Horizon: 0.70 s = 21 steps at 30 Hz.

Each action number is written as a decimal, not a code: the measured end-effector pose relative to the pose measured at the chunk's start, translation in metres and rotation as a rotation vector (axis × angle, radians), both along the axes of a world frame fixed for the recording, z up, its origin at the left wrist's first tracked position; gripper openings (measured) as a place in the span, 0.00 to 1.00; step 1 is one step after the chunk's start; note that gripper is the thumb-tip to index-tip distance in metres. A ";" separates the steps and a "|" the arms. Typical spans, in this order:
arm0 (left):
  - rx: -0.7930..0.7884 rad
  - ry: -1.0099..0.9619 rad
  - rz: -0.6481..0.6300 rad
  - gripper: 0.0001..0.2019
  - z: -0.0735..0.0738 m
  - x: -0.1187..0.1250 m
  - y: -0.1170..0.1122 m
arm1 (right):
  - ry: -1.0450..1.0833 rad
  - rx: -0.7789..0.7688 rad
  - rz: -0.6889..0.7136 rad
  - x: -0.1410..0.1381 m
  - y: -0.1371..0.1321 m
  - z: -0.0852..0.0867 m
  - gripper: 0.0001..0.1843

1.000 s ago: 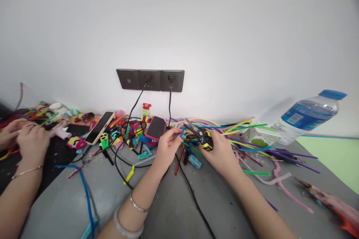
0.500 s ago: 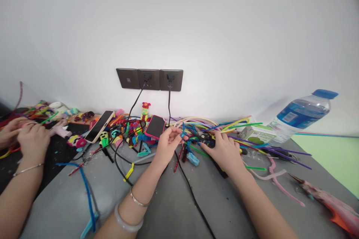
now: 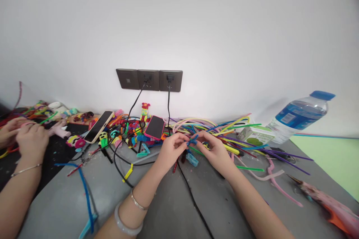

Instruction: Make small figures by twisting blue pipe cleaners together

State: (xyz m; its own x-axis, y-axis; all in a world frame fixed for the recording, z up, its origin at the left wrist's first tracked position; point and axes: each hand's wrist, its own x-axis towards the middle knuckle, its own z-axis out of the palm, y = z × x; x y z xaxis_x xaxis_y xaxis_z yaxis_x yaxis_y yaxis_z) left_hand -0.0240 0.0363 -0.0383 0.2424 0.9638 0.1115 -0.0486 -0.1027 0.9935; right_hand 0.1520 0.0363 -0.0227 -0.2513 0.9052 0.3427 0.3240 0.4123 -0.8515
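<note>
**Both hands pinching a blue pipe cleaner**

Head view: the left hand (image 3: pixel 169 151) and right hand (image 3: pixel 214 152) are meeting fingertip to fingertip. Each is gripping the short blue pipe cleaner (image 3: pixel 192 141) just above the grey surface (image 3: pixel 168 201), beside the pile of coloured pipe cleaners (image 3: pixel 241 134) and near a pink-cased phone (image 3: pixel 155 127). A co-worker's hand (image 3: pixel 32 140) is working at far left.

Water bottle (image 3: pixel 300 114) at right; pink phone (image 3: pixel 155 127) below wall sockets (image 3: pixel 149 80).

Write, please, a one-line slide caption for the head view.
Left hand and right hand pinch a blue pipe-cleaner piece over a table littered with pipe cleaners.
</note>
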 end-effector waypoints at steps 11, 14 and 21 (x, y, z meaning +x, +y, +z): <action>0.062 0.006 0.028 0.13 0.005 0.001 -0.001 | 0.241 -0.202 0.044 -0.001 0.000 0.001 0.14; 0.080 0.030 0.013 0.15 0.007 0.003 -0.003 | 0.263 -0.221 0.059 -0.002 0.001 0.000 0.14; 0.312 0.221 0.098 0.06 0.008 0.004 -0.005 | 0.221 -0.181 0.102 -0.003 0.000 0.003 0.14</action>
State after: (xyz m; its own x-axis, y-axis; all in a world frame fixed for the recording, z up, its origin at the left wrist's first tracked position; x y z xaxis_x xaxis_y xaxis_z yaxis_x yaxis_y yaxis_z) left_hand -0.0203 0.0310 -0.0304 0.2017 0.9117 0.3580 0.1882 -0.3948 0.8993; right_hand 0.1493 0.0361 -0.0192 -0.2815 0.9304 0.2348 0.0872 0.2685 -0.9593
